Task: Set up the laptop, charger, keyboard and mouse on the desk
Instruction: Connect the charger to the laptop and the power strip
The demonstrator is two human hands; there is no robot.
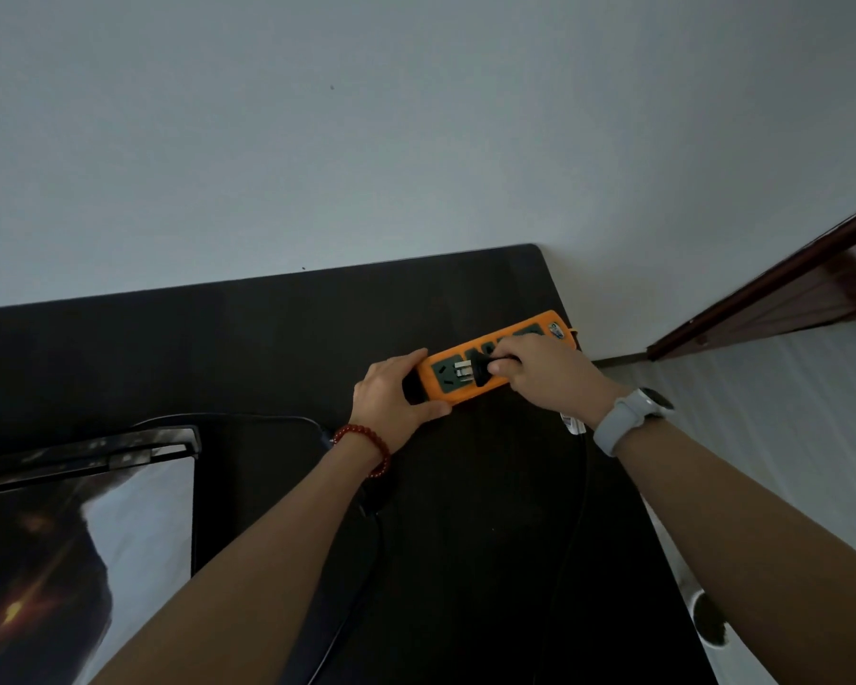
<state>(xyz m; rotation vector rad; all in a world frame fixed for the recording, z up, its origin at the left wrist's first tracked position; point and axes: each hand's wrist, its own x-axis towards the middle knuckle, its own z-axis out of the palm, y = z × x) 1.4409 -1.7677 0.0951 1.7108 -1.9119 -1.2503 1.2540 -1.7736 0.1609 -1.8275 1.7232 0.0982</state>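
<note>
Pale wall (416, 116) formed the background, and a dark surface (278, 348) stood against it, with a brown door frame (782, 294) at far right. An orange power strip (502, 355) lay near the far right corner of the surface, set at a slant. The left hand (399, 393) gripped the near-left end of the strip, thumb on its near edge and fingers (406, 360) curled over the far edge, holding it down. The right hand (549, 370) pinched a black plug (480, 370), fingers closed narrowly on its body, the metal prongs pointing left across a socket of the strip and not yet seated. A grey watch (633, 412) sat on the right wrist and a red bead bracelet (366, 444) on the left.

The open laptop (80, 526) stood at near left, its lit screen facing the person. A dark cable (347, 575) ran across the surface below the left forearm; another ran down from beneath the right wrist. Which of these belonged to the charger could not be told. Keyboard and mouse were not in view.

Judged from this, the step in hand was plugging in the charger. To do it well, the plug would need turning until its prongs stood square over the socket slots, then pressing straight down, while the left hand braced the strip against sliding. Fingers ought to stay on the plug body, clear of the prongs.
</note>
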